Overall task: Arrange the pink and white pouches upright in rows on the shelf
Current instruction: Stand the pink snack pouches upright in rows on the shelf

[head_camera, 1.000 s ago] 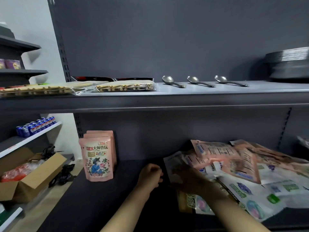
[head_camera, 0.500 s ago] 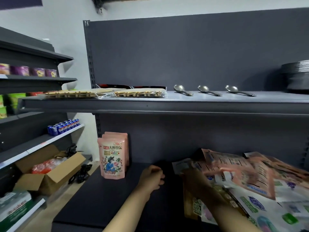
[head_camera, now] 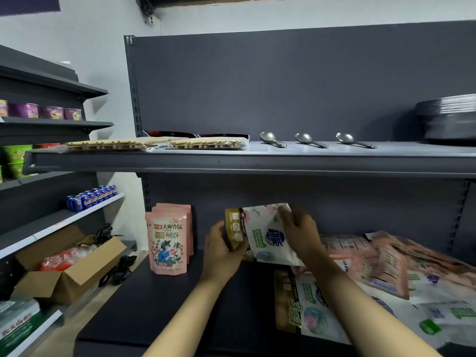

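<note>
- Both hands grip one white pouch (head_camera: 262, 233) above the shelf (head_camera: 159, 300): left hand (head_camera: 222, 249) curled around its gold edge, right hand (head_camera: 300, 229) pinching the top corner.
- The pouch is near upright, long axis tilted.
- Standing pink pouches (head_camera: 168, 243) lie left, nearer the left hand; the loose pile (head_camera: 386, 274) lies right.

Floral white-and-gold pouch (head_camera: 262, 231); pink flowered pouches (head_camera: 167, 243); grey shelf (head_camera: 159, 300).

Lower shelf (head_camera: 159, 300): upright pouches (head_camera: 168, 243) left, one behind another; loose pile (head_camera: 386, 274) right.
Between them: held pouch (head_camera: 260, 233), left hand (head_camera: 221, 249) and right hand (head_camera: 300, 231) on it.
Upper shelf (head_camera: 257, 161): spoons (head_camera: 307, 140) in a row.
</note>
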Demonstrator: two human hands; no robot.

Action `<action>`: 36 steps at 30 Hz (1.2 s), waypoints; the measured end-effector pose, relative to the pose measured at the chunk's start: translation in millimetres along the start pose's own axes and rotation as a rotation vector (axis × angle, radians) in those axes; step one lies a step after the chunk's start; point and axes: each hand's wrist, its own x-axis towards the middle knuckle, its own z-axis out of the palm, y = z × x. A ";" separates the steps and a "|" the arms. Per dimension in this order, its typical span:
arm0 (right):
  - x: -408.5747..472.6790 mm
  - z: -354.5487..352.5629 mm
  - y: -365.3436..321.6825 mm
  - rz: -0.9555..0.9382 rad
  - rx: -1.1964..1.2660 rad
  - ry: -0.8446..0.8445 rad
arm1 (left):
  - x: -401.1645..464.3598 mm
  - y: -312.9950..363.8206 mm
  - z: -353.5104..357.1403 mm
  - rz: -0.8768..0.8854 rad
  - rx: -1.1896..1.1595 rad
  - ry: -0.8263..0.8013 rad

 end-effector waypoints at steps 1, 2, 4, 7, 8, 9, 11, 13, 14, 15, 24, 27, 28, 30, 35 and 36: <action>1.2 0.0 -3.5 -0.020 -0.004 -0.005 | 1.3 3.5 -1.2 0.068 0.066 0.043; 2.5 -0.3 -6.0 -0.043 -0.020 -0.012 | 2.8 7.0 -2.3 0.109 0.118 0.069; 3.2 -1.4 -7.9 -0.077 -0.045 -0.011 | 5.8 11.9 -3.4 0.116 0.142 0.065; -1.2 -0.8 -3.6 -0.061 -0.045 -0.013 | 7.7 10.9 -1.5 0.057 0.088 -0.021; -3.6 0.0 -0.9 -0.054 -0.049 -0.017 | 7.3 9.2 0.0 0.041 0.084 -0.052; -5.8 0.6 2.2 -0.050 -0.061 -0.020 | 6.7 7.0 1.7 0.026 0.083 -0.078; -8.3 1.5 9.3 -0.049 -0.079 -0.020 | 4.1 5.0 3.8 0.005 0.077 -0.111; -9.2 -1.0 15.5 -0.036 -0.088 -0.015 | 3.0 4.7 6.1 -0.006 0.095 -0.125; -8.6 -3.0 19.6 -0.025 -0.096 -0.020 | 3.4 3.9 8.2 0.010 0.127 -0.122; -8.1 -5.4 23.9 -0.014 -0.101 -0.028 | 3.1 3.3 11.2 0.034 0.166 -0.106; -1.3 -39.0 54.0 0.208 0.008 0.062 | -4.3 13.7 59.3 0.061 0.412 0.310; 2.4 -55.4 78.3 0.331 -0.156 0.167 | -5.5 6.3 74.3 0.045 0.382 0.300; 2.4 -61.6 85.7 0.385 -0.189 0.251 | -6.8 1.8 79.7 0.052 0.394 0.274; 0.1 -71.9 96.0 0.470 -0.124 0.382 | -10.6 -6.6 90.7 0.058 0.417 0.211; 8.6 -79.7 117.4 0.773 0.104 0.356 | -19.5 -20.5 109.8 0.038 0.489 0.062; 11.1 -80.1 121.7 0.790 0.166 0.333 | -20.3 -22.0 110.9 0.038 0.514 0.041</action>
